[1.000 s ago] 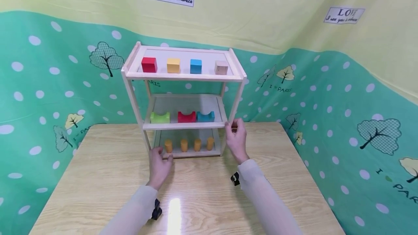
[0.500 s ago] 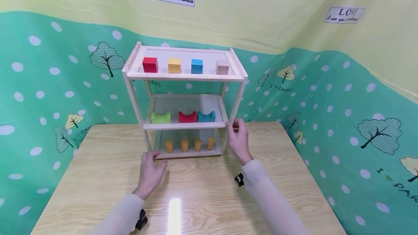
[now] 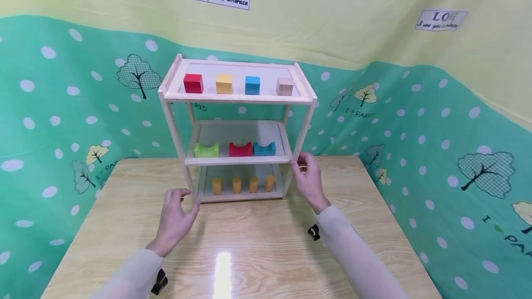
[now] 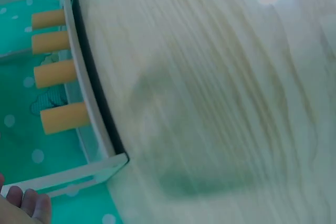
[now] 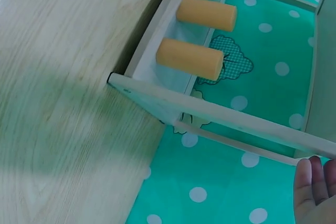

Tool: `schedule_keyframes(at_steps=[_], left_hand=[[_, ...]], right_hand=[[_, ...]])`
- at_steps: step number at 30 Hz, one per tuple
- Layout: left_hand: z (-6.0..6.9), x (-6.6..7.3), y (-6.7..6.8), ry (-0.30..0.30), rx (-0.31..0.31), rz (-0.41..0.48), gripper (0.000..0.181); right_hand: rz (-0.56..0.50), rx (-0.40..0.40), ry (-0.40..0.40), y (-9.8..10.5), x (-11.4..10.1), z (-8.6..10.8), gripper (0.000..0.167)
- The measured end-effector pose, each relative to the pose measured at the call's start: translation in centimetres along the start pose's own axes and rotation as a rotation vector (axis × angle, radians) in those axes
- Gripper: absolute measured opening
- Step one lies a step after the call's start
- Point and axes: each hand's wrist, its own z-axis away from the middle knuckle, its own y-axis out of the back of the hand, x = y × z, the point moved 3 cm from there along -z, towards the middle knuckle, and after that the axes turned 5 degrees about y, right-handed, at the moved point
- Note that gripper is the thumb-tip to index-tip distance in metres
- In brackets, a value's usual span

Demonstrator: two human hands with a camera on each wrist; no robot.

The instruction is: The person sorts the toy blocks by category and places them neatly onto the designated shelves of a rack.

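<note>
A three-tier wooden shelf rack (image 3: 241, 161) stands on the table. Red, yellow, blue and plain wood cubes (image 3: 224, 84) line its top tier. Green, red and blue arch-cut blocks (image 3: 240, 150) sit on the middle tier, and several orange cylinders (image 3: 237, 185) stand upright on the bottom one. My left hand (image 3: 175, 218) is beside the lower left front post, thumb and fingers spread apart with nothing between them. At the right front post, near the middle tier, my right hand (image 3: 309, 178) touches the wood; its fingers (image 5: 303, 182) look fairly straight in the right wrist view.
The wood-grain table (image 3: 249, 253) extends in front of and beside the rack. A green and yellow patterned cloth (image 3: 415, 151) hangs behind and to the right. A bright reflection lies on the table's near part.
My left hand has drawn back from the bottom tier's front edge, moving left and toward me. The right hand has shifted slightly right at its post. The blocks keep their places.
</note>
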Motion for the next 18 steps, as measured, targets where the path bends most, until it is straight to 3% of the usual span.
schedule_keyframes(at_steps=[7, 12, 18], left_hand=[[-1.0, 0.4, 1.9, -0.135, 0.080, -0.030, 0.038], [-1.7, 0.9, 3.4, -0.196, 0.111, -0.058, 0.036], [-2.9, 1.6, 4.7, -0.353, 0.118, -0.147, 0.042]], right_hand=[[0.036, -0.007, 0.002, 0.7, 0.0, 0.3, 0.021], [0.089, -0.100, -0.011, 1.6, -0.2, 0.3, 0.024], [0.384, -0.218, 0.095, 3.2, -0.9, 0.2, 0.029]])
